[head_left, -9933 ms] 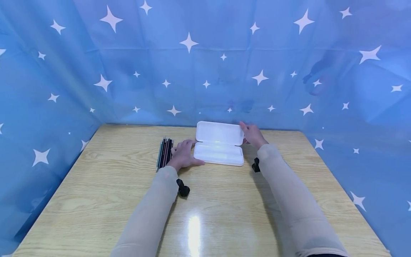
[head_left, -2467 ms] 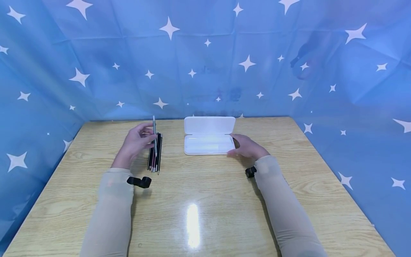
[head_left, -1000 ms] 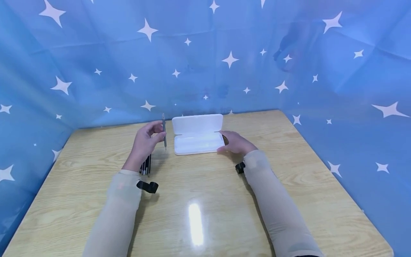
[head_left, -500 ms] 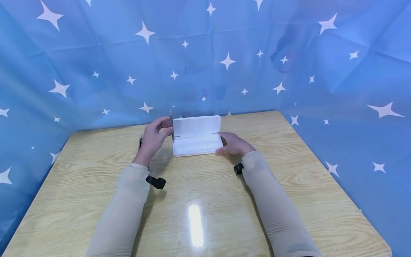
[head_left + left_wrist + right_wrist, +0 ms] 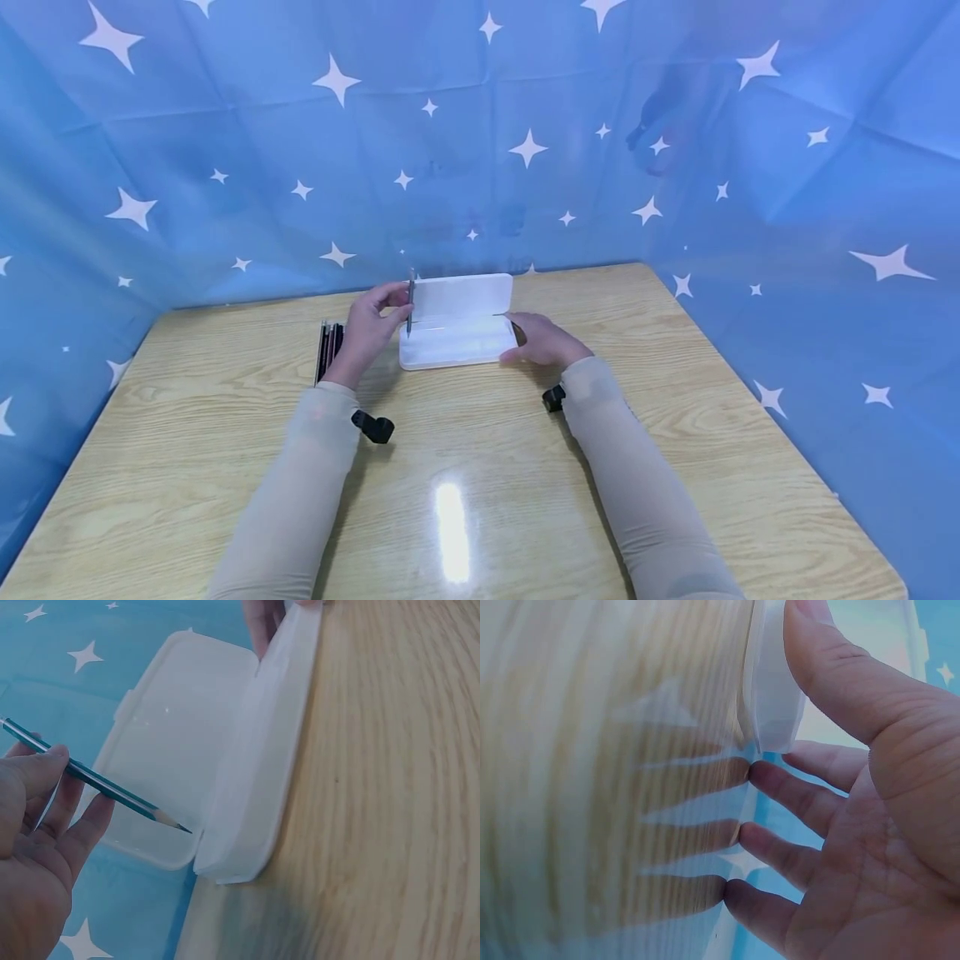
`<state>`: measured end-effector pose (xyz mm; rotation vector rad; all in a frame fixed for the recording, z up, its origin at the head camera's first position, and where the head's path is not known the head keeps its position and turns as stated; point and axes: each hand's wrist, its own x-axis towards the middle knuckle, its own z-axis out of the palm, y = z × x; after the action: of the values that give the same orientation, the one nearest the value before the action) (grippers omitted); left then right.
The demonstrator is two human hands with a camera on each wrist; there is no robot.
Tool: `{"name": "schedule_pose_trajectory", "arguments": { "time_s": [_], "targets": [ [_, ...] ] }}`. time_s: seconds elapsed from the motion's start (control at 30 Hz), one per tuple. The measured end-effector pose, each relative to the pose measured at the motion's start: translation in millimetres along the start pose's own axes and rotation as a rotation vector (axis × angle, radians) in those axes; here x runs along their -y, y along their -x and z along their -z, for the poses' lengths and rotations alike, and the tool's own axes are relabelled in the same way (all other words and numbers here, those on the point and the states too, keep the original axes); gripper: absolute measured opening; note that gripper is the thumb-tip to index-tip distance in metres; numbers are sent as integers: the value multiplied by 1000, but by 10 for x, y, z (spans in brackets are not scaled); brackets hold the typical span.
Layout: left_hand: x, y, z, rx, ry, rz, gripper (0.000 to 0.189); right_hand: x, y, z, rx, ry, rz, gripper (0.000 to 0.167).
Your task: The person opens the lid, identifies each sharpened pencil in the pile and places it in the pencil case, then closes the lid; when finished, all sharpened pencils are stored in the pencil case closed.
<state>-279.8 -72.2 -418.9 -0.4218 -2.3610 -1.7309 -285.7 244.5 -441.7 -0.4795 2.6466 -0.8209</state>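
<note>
A: What fills the view, biggest first?
B: A blue curtain (image 5: 262,150) with white stars, then the wooden bench (image 5: 187,450). On the bench, near its far edge, sits a white box (image 5: 459,342), its lid (image 5: 465,297) raised and leaning back.

A: And the hands?
B: The right hand (image 5: 546,340) is at the box's right end, thumb against the front corner, fingers spread fairly straight rather than clenched. The left hand (image 5: 367,329) is at the other end, pinching a pencil between thumb and fingers.

A: Anything smaller?
B: A row of pencils (image 5: 330,343) on the bench, left of the box and partly behind the left wrist. Then the pinched pencil (image 5: 124,796) itself, green with a pale stripe, slanting down over the box's left end. Its point (image 5: 177,824) is close to the hinge; I can't tell whether it touches.

A: What might go wrong?
B: Held that steeply, it could catch the hinge or rim and twist loose, I'd say. A knock on the lid might flip it shut. And if the right thumb lifts, a push could slide the light-looking box.
</note>
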Motion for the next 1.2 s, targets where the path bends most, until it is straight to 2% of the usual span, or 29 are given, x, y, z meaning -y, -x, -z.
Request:
{"name": "schedule_pose_trajectory", "arguments": {
  "time_s": [0.17, 0.4, 0.6, 0.8, 0.97, 1.2],
  "targets": [
    [61, -17, -54, 19, -73, 8, 31, 4, -4, 1, -4, -9, 10, 80],
    [102, -25, -84, 44, -78, 22, 31, 6, -5, -4, -2, -10, 0, 83],
    [123, -46, -119, 107, -105, 0, 31, 12, -3, 3, 2, -1, -4, 84],
    [169, -69, -181, 168, -202, -39, 30, 19, 2, 1, 12, 11, -16, 88],
    [146, -105, -253, 215, -258, -62, 24, 6, -12, 3, -2, 12, -15, 87],
    [143, -166, -383, 315, -433, -67, 20, -4, -34, -4, -7, 36, -8, 87]
  ]
}}
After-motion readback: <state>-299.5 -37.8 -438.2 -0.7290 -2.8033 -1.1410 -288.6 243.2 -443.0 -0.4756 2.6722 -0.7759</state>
